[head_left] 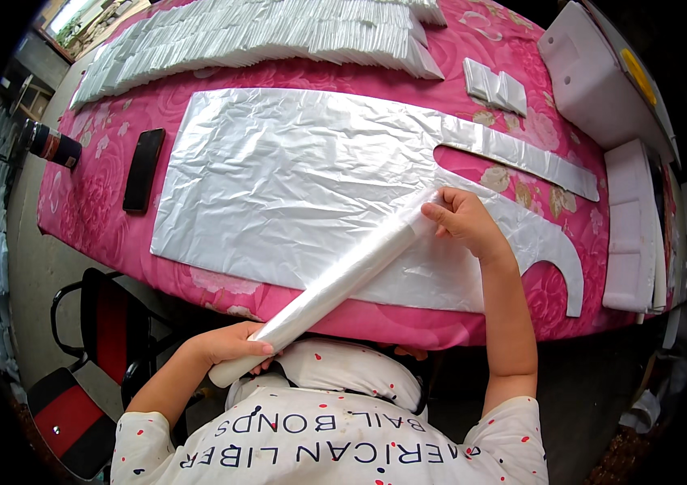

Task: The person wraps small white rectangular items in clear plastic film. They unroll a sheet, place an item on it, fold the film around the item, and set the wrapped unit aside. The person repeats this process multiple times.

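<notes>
My left hand [234, 346] is closed round the lower end of a long, narrow folded plastic bag [339, 279], close to my body. My right hand [466, 222] pinches its upper end between thumb and fingers. The shiny whitish strip slants from lower left to upper right over the table. Under it lies a flat pile of white plastic vest bags [279, 166], wrinkled on top. Its two handle straps point right, with a rounded cutout between them. My right hand is just above the pile, near that cutout.
Rows of folded white bags [254, 36] line the far side of the pink flowered tablecloth [105, 214]. A small folded bundle [495, 86] lies far right, near white foam boxes [594, 77]. A black phone [143, 171] and dark jar [54, 145] are left. Red-black chairs [109, 315] stand lower left.
</notes>
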Demonstrator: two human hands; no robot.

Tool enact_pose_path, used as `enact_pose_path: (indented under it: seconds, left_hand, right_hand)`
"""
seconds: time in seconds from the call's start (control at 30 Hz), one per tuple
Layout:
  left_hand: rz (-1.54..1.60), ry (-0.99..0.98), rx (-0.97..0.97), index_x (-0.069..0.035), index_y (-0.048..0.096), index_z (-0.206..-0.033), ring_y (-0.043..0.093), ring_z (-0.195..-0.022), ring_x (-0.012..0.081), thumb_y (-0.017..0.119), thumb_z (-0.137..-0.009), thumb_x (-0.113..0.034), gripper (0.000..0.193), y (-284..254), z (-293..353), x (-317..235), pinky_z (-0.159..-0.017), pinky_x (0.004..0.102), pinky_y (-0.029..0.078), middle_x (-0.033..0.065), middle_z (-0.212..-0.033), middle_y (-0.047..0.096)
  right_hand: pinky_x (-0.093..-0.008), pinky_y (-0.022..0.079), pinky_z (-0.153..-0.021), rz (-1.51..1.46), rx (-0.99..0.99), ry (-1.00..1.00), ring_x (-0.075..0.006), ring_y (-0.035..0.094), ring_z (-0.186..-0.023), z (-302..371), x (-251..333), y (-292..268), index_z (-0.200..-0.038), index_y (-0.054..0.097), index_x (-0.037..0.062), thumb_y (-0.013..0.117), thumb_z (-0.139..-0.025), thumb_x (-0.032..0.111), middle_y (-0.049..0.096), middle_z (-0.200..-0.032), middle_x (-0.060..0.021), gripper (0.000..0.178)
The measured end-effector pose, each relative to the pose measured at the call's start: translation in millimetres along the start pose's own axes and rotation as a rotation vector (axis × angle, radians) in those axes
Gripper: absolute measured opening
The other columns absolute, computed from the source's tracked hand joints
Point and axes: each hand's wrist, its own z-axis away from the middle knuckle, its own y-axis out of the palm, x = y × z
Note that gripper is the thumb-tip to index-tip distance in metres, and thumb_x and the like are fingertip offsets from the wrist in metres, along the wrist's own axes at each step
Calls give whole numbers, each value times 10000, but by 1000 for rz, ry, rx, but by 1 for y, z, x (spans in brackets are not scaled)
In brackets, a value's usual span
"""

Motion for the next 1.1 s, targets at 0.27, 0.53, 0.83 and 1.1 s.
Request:
enact_pose_path:
  seconds: [0.27,0.53,0.83,1.1]
  left_hand:
    - [-11,-24,-23,11,530,-1047,561,-709,116,724,-715,-447,598,1,4,-2,-623,253,496,53,-825,548]
    - [-202,-175,64,6,524,-1086,585,-796,129,679,-785,-265,434,-18,32,11,-711,276,491,62,-909,596]
    - [-1087,182,21,-21,594,-934,608,-809,271,724,-722,-372,431,11,19,-89,-716,346,457,114,-832,630]
    - [-1684,813,-528,-51,579,-982,568,-954,264,741,-672,-256,406,32,-52,-150,-825,373,452,82,-1018,602]
  right_hand:
    - [-181,369,-521,25,-244,-191,-31,478,-564,-19,-29,-25,-801,612,48,647,-837,175,554,-658,35,137]
    - [-190,339,-427,-8,-726,-156,-38,430,-499,-14,-63,-150,-735,549,61,617,-860,155,513,-615,30,171]
    - [-180,356,-446,-104,-529,-245,-18,421,-524,-34,-43,-101,-808,569,45,608,-873,144,488,-626,49,124]
    - [-195,404,-511,-20,-277,-338,-38,476,-572,-70,-15,-53,-828,596,2,624,-853,121,554,-679,26,126]
